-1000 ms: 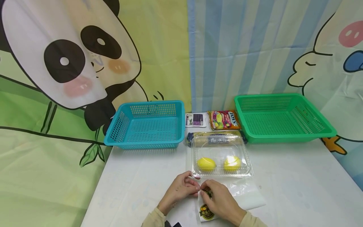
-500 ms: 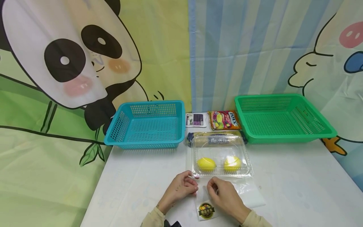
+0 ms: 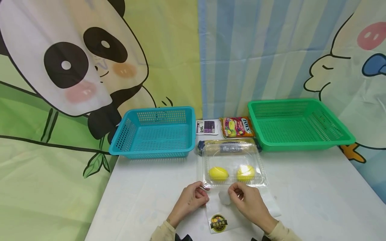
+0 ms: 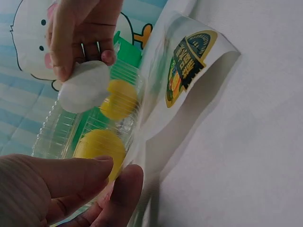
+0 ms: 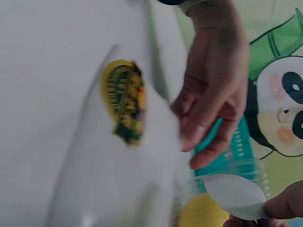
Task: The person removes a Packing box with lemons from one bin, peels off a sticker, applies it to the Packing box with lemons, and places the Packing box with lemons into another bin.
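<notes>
A round sticker (image 3: 224,197), its plain white side showing, is pinched between the thumb and fingers of my right hand (image 3: 250,202). Below it lies a whitish sticker sheet (image 3: 212,208) bearing a round black-and-gold fruit label (image 3: 218,223). My left hand (image 3: 190,198) pinches the sheet's left edge; in the left wrist view its thumb (image 4: 90,172) and a finger meet there. Just beyond both hands stands a clear plastic clamshell box (image 3: 232,160), closed, with two lemons (image 3: 218,174) inside. The sticker's printed side is hidden from me.
Behind the box lie a dark-ended long packet (image 3: 200,147), a white-and-purple sachet (image 3: 206,127) and an orange candy bag (image 3: 237,127). A blue basket (image 3: 159,154) stands at the back left, a green one at the back right. A printed curtain hangs behind the table (image 3: 141,187).
My right hand has lifted away from the sheet, moving right and up with the peeled sticker. The label left on the sheet has come into full view. My left hand stays nearly still.
</notes>
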`<state>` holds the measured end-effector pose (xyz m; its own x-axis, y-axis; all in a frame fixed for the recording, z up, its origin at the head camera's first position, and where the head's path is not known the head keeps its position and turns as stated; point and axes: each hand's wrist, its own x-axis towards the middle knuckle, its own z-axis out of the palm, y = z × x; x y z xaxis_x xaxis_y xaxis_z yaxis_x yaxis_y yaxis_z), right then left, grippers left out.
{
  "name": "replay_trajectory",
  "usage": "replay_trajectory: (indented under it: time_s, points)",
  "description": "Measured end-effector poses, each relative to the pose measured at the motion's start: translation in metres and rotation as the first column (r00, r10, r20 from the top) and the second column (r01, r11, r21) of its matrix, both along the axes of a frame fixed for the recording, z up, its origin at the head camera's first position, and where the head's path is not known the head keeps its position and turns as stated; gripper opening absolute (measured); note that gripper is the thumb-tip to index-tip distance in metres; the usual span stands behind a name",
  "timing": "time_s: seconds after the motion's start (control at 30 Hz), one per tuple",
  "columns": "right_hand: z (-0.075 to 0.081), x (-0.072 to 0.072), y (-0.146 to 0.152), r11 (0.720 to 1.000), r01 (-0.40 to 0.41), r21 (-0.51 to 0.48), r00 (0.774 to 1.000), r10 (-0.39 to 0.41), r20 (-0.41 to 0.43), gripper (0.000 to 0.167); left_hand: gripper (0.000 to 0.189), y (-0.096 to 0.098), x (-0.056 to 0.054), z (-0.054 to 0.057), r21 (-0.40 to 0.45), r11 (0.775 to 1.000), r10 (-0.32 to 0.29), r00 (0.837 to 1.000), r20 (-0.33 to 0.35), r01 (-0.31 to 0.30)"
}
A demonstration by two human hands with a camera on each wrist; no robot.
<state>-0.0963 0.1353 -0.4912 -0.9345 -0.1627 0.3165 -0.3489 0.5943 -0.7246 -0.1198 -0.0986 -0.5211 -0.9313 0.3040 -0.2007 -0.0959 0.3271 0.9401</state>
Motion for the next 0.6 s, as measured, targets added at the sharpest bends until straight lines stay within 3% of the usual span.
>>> replay_trajectory:
  time_s: [0.17,0.37,0.47,0.6]
  points:
    - [0.021,-0.009,0.007,0.997,0.05,-0.063,0.998,-0.049,0.025,0.009,0.022,-0.004,0.0,0.007,-0.109,0.994,0.003,0.996,-0.085,-0.012]
    - [0.037,-0.025,0.015,0.981,0.127,-0.149,0.992,-0.128,0.003,0.007,0.017,-0.012,-0.002,0.016,-0.16,0.987,-0.007,0.992,-0.123,-0.013]
    - [0.045,-0.031,0.016,0.97,0.159,-0.185,0.987,-0.156,0.032,0.008,0.014,-0.019,-0.006,0.029,-0.176,0.983,0.018,0.988,-0.155,-0.045]
    - [0.051,-0.039,0.011,0.954,0.192,-0.231,0.981,-0.185,0.052,0.013,0.011,-0.022,-0.014,0.056,-0.14,0.985,0.068,0.968,-0.243,-0.105]
